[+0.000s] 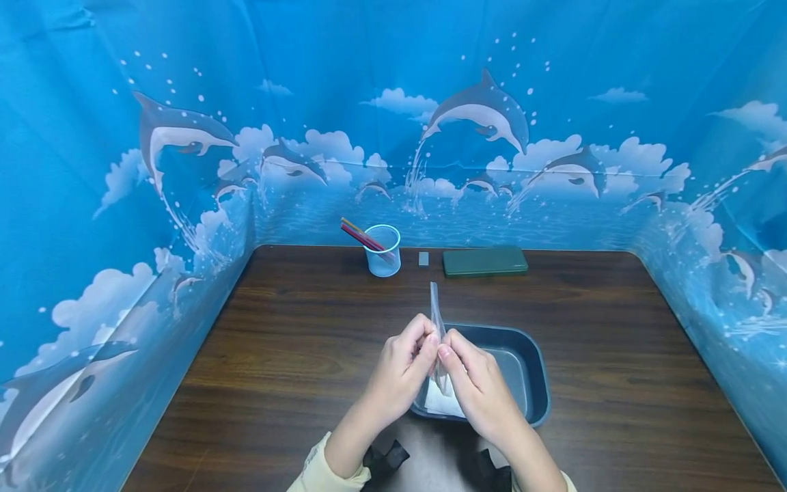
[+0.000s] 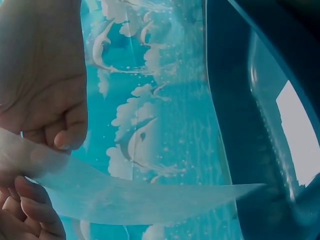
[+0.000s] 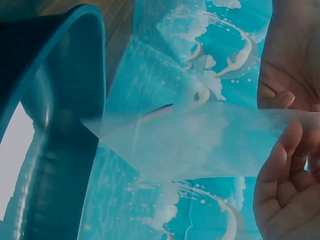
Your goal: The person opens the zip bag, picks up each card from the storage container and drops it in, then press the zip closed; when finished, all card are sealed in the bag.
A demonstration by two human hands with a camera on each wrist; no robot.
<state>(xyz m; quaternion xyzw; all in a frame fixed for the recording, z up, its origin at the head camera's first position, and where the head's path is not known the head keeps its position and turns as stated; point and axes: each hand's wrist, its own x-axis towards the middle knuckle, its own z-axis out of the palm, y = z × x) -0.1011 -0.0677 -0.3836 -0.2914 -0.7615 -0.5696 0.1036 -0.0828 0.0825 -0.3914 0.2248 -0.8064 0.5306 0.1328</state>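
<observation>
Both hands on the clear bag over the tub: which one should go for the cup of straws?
Left, probably. The cup stands far left of centre, on the left hand's side; the right hand would cross over the clear bag.

You're looking at a clear cup (image 1: 384,254) holding coloured sticks (image 1: 363,237) sitting at the table's (image 1: 615,355) far edge, a small grey block (image 1: 423,258) lying beside it, then a green case (image 1: 485,261). Dolphin-print backdrop (image 1: 184,130) is wrapping around.

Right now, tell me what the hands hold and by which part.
Both the left hand and the right hand pinch a thin clear plastic sheet at its lower part, above the dark blue tray.
</observation>
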